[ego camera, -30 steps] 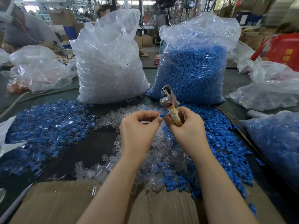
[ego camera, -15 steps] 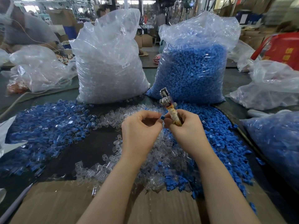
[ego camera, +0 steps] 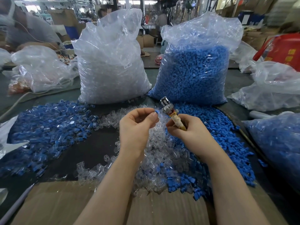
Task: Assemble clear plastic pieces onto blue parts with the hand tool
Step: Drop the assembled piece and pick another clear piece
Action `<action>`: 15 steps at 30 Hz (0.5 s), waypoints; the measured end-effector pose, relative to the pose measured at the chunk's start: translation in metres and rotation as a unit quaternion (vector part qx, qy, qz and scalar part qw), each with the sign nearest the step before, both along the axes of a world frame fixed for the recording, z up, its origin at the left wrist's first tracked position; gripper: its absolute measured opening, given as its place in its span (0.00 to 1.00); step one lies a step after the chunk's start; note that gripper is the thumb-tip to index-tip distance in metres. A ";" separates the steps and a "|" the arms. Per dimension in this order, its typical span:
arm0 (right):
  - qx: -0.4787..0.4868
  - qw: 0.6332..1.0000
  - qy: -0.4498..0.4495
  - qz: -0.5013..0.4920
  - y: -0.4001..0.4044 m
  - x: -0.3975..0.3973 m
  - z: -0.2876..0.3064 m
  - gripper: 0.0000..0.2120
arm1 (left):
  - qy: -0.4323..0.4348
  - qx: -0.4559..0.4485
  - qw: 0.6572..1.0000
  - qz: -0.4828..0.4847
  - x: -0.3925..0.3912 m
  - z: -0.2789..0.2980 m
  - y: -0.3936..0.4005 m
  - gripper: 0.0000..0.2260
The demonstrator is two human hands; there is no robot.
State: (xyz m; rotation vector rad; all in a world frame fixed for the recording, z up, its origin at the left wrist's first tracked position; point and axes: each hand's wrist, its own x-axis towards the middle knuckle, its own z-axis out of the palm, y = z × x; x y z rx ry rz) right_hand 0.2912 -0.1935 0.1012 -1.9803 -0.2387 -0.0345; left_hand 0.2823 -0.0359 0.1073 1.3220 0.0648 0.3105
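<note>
Left hand [ego camera: 138,125] raised above the loose clear plastic pieces [ego camera: 162,159]; thumb and forefinger curled, pinching a small blue part [ego camera: 156,112] at the fingertips; whether a clear piece already sits on it, cannot tell. Right hand [ego camera: 191,132] wrapped round the taped handle of the hand tool [ego camera: 168,111], metal head tilted up and left, just beside the blue part, not touching. Judgement: parts light, stiff, slick moulded plastic; likely to squirt out of a loose pinch; best held by the flat sides, leaving the mating end free for the tool. Heap of blue parts [ego camera: 219,132] at right; mixed blue-and-clear heap [ego camera: 45,127] at left.
</note>
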 end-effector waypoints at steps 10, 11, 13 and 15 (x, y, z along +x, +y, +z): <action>-0.056 0.997 0.027 0.054 -0.001 -0.001 0.002 0.03 | -0.027 0.002 1.000 0.004 0.000 0.002 0.003 0.07; -0.057 0.996 0.029 0.054 -0.001 -0.001 0.002 0.03 | -0.030 0.005 1.000 0.003 0.000 0.002 0.003 0.07; -0.058 0.996 0.030 0.054 0.000 -0.001 0.003 0.04 | -0.036 0.010 0.999 0.000 0.000 0.001 0.004 0.07; -0.060 0.996 0.030 0.054 0.001 -0.002 0.003 0.04 | -0.042 0.013 0.999 -0.005 0.000 0.001 0.004 0.08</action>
